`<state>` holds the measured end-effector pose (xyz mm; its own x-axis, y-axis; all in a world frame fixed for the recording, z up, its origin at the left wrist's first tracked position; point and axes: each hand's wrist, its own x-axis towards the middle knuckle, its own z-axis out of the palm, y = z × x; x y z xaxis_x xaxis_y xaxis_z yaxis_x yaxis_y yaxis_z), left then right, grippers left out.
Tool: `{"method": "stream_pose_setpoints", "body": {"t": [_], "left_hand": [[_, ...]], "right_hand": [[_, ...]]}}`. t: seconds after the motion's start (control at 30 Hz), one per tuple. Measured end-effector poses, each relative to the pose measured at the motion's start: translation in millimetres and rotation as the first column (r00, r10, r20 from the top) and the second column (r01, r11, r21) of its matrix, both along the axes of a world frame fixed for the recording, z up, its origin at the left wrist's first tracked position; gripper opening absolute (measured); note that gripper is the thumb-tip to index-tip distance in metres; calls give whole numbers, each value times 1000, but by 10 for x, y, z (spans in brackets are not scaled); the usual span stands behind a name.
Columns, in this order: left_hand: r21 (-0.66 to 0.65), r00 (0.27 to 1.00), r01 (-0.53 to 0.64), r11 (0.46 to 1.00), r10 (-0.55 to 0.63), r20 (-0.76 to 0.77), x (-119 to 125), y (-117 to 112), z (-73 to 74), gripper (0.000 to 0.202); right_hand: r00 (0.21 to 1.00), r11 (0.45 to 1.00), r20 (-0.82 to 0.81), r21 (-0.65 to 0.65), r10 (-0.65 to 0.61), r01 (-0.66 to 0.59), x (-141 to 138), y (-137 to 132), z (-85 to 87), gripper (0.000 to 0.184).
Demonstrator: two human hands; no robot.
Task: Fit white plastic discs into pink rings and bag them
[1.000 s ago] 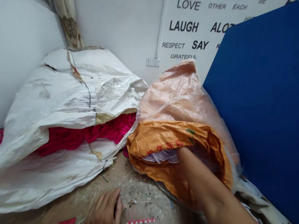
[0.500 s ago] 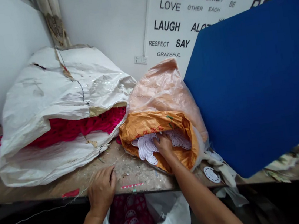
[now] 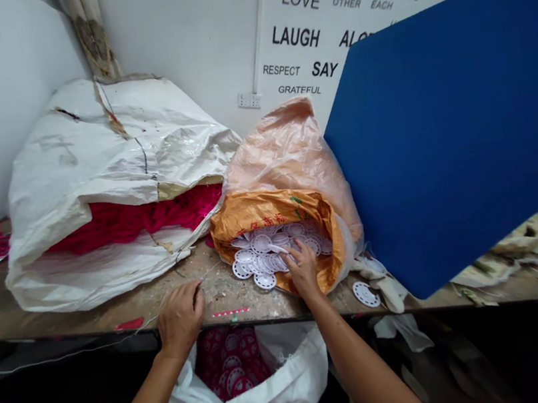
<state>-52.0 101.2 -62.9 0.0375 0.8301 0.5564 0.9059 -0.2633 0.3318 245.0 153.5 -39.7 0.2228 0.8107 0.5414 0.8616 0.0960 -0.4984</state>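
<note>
My right hand (image 3: 303, 269) is at the mouth of an orange sack (image 3: 235, 212), its fingertips on a tilted white disc (image 3: 279, 249). A heap of white round discs with slotted rims (image 3: 264, 263) spills from this sack onto the table. My left hand (image 3: 181, 317) rests at the table's front edge, fingers curled together. A thin pale string (image 3: 84, 352) runs to it from the left, and a fine thread shows past its fingertips. What these fingers hold is hidden. Below, an open white bag (image 3: 295, 379) contains magenta pieces with white discs (image 3: 233, 368).
A large white sack (image 3: 138, 140) of magenta material (image 3: 135, 220) lies on the left of the table (image 3: 89, 316). A big blue board (image 3: 455, 133) leans on the right. One loose white disc (image 3: 366, 294) lies near the front edge beside crumpled scraps (image 3: 393, 294).
My right hand has drawn back from inside the orange sack toward its mouth, and more discs show. My left hand stays at the table edge. The view has shifted slightly.
</note>
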Motion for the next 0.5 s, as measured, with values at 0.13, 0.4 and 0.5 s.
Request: {"method": "stream_pose_setpoints", "body": {"t": [0.13, 0.4, 0.5], "left_hand": [[-43, 997, 21, 999, -18, 75, 0, -48, 13, 25], [-55, 985, -27, 998, 36, 170, -325, 290, 380, 27], [-16, 984, -149, 989, 149, 96, -714, 740, 607, 30]], "right_hand": [[967, 982, -171, 44, 191, -186, -37, -226, 14, 33], [869, 926, -383, -80, 314, -369, -96, -494, -241, 37], [909, 935, -268, -67, 321, -349, -54, -469, -300, 36]]}}
